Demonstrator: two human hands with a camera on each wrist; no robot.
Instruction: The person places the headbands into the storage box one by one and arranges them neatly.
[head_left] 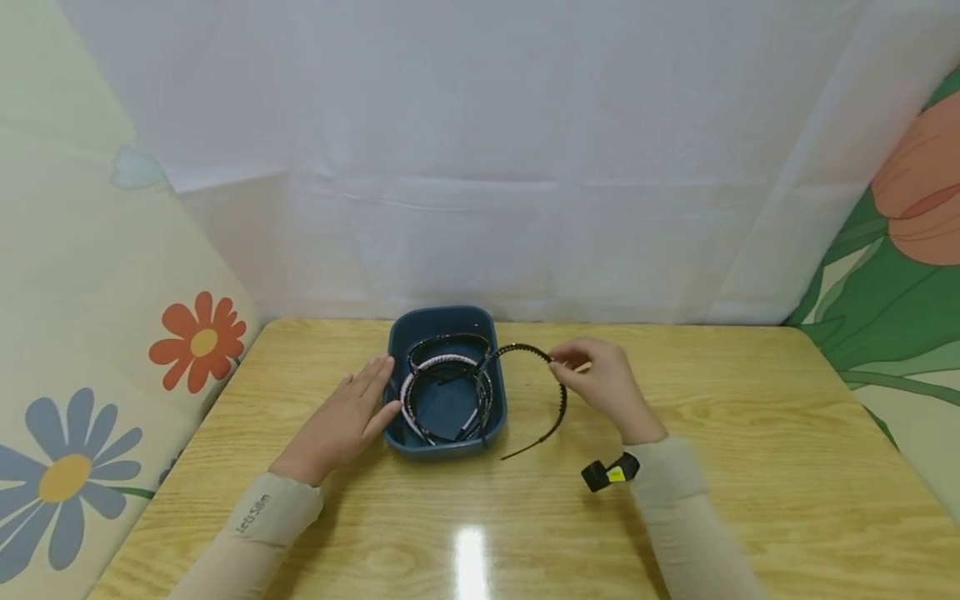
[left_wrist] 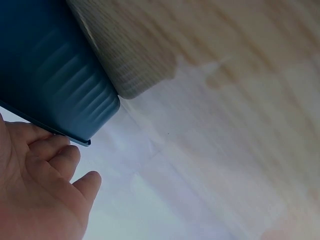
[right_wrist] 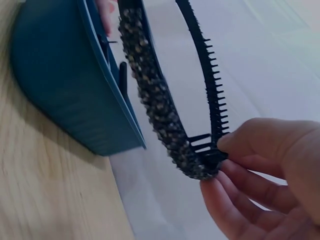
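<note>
My right hand point(head_left: 603, 383) pinches a black headband point(head_left: 564, 404) by its curved side, between thumb and fingertips. In the right wrist view, the headband point(right_wrist: 155, 95) shows dark glittery beading outside and a comb-like row of teeth inside. One end of it overlaps the right rim of a blue plastic basin point(head_left: 446, 452); the other points down over the table. Inside the basin lie several headbands, among them a black one point(head_left: 450, 337) and a pale pink one point(head_left: 442, 359). My left hand point(head_left: 341, 421) rests its extended fingers against the basin's left rim.
The basin stands on a wood-grain table point(head_left: 720, 400) near its back edge. A white sheet point(head_left: 480, 167) hangs behind, with flower-patterned panels point(head_left: 60, 350) at the sides. A small black device with a yellow label point(head_left: 615, 474) sits at my right wrist.
</note>
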